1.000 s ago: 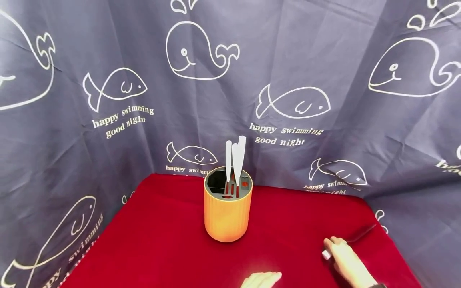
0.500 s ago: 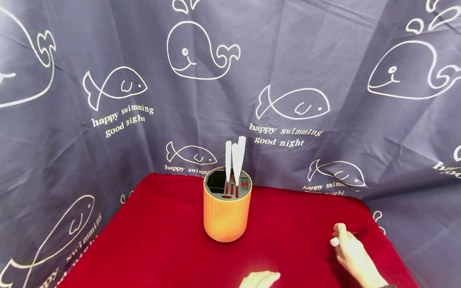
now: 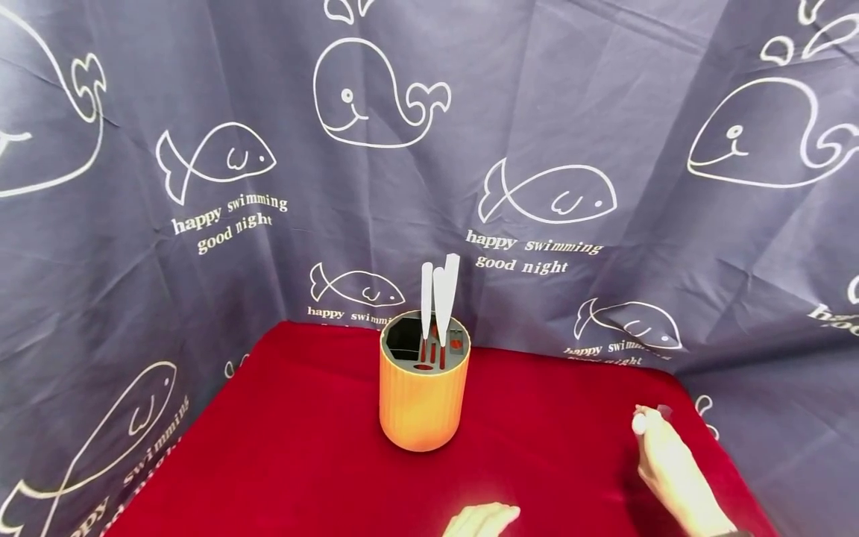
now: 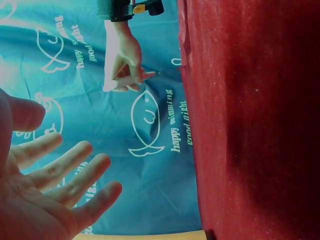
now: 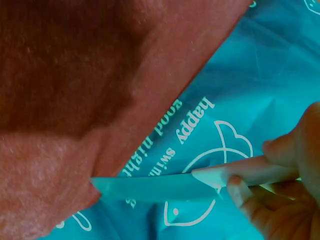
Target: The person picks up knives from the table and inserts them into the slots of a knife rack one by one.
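Note:
In the right wrist view my right hand (image 5: 280,185) grips a knife by its pale handle, and the knife's blade (image 5: 150,188) points left. The same right hand (image 3: 671,462) is at the right of the table in the head view, raised over the cloth, with the handle's white end showing. My left hand (image 3: 482,520) is at the bottom edge, holding nothing. Its fingers are spread and relaxed in the left wrist view, where the left hand (image 4: 55,185) lies at the left. An orange ribbed knife block (image 3: 421,410) stands mid-table, with several white-handled knives (image 3: 443,298) upright in it.
A red cloth (image 3: 282,447) covers the table. Behind it and on both sides hangs a grey-blue curtain (image 3: 429,201) with white whale and fish drawings. The block's dark top (image 3: 408,365) has slots and a wide opening.
My right hand has lifted the knife and moved slightly right and away. The blade has turned from lying along the cloth to pointing away. My left hand has hardly moved.

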The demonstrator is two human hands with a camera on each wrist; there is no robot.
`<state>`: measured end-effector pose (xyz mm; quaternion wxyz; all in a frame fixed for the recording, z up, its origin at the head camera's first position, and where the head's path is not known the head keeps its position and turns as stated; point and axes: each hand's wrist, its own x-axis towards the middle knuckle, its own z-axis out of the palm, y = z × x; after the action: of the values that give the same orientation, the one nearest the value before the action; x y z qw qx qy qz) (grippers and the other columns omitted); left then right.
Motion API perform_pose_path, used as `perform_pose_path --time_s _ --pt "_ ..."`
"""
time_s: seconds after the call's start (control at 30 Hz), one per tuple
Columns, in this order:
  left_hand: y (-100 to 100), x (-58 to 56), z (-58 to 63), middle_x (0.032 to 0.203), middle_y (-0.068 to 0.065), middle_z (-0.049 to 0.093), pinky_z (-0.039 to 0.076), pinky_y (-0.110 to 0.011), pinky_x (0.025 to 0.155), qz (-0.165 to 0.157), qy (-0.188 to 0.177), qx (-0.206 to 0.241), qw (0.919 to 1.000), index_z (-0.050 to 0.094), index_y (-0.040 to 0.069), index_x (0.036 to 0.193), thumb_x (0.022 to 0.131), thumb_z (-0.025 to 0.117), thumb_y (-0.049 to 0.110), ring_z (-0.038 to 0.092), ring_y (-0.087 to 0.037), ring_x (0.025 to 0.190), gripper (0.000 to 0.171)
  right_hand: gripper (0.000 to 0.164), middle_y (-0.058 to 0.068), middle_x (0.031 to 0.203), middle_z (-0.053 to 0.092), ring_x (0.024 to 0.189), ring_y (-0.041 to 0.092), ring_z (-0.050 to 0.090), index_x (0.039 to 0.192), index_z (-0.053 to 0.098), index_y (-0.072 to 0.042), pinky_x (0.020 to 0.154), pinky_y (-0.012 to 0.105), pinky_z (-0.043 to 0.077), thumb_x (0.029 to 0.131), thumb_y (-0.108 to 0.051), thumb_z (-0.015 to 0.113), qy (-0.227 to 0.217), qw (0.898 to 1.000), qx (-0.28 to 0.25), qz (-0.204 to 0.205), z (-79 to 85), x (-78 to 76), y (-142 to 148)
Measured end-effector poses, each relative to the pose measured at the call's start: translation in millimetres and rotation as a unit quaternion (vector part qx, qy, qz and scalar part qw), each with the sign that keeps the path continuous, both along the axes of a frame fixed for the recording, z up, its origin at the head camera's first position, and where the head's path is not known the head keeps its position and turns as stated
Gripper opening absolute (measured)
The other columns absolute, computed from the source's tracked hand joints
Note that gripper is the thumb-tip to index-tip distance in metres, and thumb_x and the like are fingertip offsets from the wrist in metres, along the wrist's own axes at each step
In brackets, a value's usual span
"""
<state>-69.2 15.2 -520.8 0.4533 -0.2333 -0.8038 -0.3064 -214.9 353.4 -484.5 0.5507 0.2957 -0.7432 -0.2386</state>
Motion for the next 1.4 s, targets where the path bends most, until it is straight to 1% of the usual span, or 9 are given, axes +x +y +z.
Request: perform_pose_path --time_s 0.07,0.17,0.37,0.43,0.5,0.63,0.73,1.03,1.4 --pt "-0.3 -0.3 0.1 0.113 0.016 0.071 0.051 -0.016 0.088 -0.001 0.007 0.002 1.0 0.069 0.031 0.124 0.085 0.079 0.037 0.067 0.001 0.102 0.041 0.036 0.025 0.095 0.07 0.097 0.03 0.067 0.109 0.063 0.023 0.097 0.028 0.057 0.105 0.011 0.029 0.129 0.985 0.108 -0.048 8.4 0.7 3.0" --pt "-0.9 -1.0 2.0 0.113 0.015 0.072 0.052 -0.017 0.087 -0.007 0.016 0.008 0.9998 0.069 0.029 0.124 0.086 0.077 0.038 0.067 0.0 0.102 0.04 0.033 0.021 0.091 0.069 0.09 0.027 0.066 0.103 0.066 0.018 0.093 0.019 0.055 0.102 0.015 0.033 0.201 0.959 0.166 -0.107 24.9 6.1 -0.6" --pt "-2.4 -2.5 4.5 0.112 0.013 0.073 0.053 -0.018 0.084 -0.014 0.034 0.014 0.9992 0.07 0.027 0.124 0.09 0.073 0.04 0.068 0.0 0.102 0.036 0.032 0.025 0.087 0.059 0.085 0.03 0.059 0.102 0.062 0.018 0.089 0.019 0.053 0.105 0.009 0.032 0.191 0.971 0.104 -0.1 34.6 8.7 -11.0" --pt "-3.4 -2.9 4.3 0.112 0.013 0.073 0.053 -0.018 0.085 -0.014 0.036 0.011 0.9992 0.07 0.027 0.124 0.091 0.072 0.04 0.068 -0.001 0.102 0.036 0.032 0.024 0.089 0.056 0.085 0.029 0.055 0.102 0.061 0.018 0.092 0.017 0.049 0.108 0.001 0.033 0.092 0.995 0.003 -0.034 32.9 7.6 -16.3" --pt "-5.0 -2.8 4.4 0.112 0.013 0.073 0.054 -0.018 0.085 -0.01 0.033 0.006 0.9994 0.069 0.027 0.124 0.092 0.071 0.042 0.068 -0.001 0.102 0.036 0.039 0.023 0.09 0.057 0.088 0.026 0.054 0.103 0.06 0.016 0.102 0.011 0.044 0.111 -0.014 0.035 -0.02 0.991 -0.122 0.044 30.0 6.8 -21.8" --pt "-7.8 -1.2 7.4 0.113 0.013 0.073 0.054 -0.019 0.087 -0.001 0.021 0.0 0.9998 0.068 0.028 0.125 0.092 0.07 0.045 0.068 0.0 0.103 0.038 0.059 0.024 0.099 0.062 0.109 0.009 0.051 0.109 0.058 0.012 0.116 0.0 0.02 0.11 -0.042 0.035 -0.19 0.915 -0.322 0.153 29.5 9.8 -29.6" --pt "-9.5 -0.2 12.0 0.113 0.014 0.072 0.054 -0.018 0.088 0.005 0.014 -0.003 0.9999 0.067 0.028 0.127 0.092 0.069 0.047 0.068 0.0 0.103 0.04 0.066 0.026 0.105 0.065 0.117 0.0 0.047 0.116 0.059 0.011 0.116 -0.001 0.018 0.107 -0.05 0.034 -0.213 0.902 -0.349 0.14 36.3 14.0 -33.7" --pt "-15.1 0.7 29.8 0.119 0.015 0.07 0.055 -0.022 0.084 0.013 -0.048 -0.017 0.9986 0.063 0.031 0.131 0.093 0.072 0.04 0.067 -0.002 0.107 0.04 0.061 0.022 0.109 0.067 0.124 -0.016 0.043 0.108 0.059 0.008 0.114 -0.001 0.022 0.106 -0.05 0.04 -0.225 0.894 -0.355 0.157 65.6 27.4 -53.3" --pt "-23.8 1.6 49.0 0.128 0.01 0.067 0.057 -0.03 0.089 -0.031 -0.11 -0.032 0.993 0.056 0.027 0.141 0.099 0.064 0.038 0.064 -0.007 0.115 0.044 0.062 0.017 0.11 0.072 0.124 -0.028 0.042 0.105 0.063 0.006 0.106 -0.005 0.028 0.104 -0.053 0.045 -0.242 0.881 -0.362 0.183 93.4 49.9 -84.1"
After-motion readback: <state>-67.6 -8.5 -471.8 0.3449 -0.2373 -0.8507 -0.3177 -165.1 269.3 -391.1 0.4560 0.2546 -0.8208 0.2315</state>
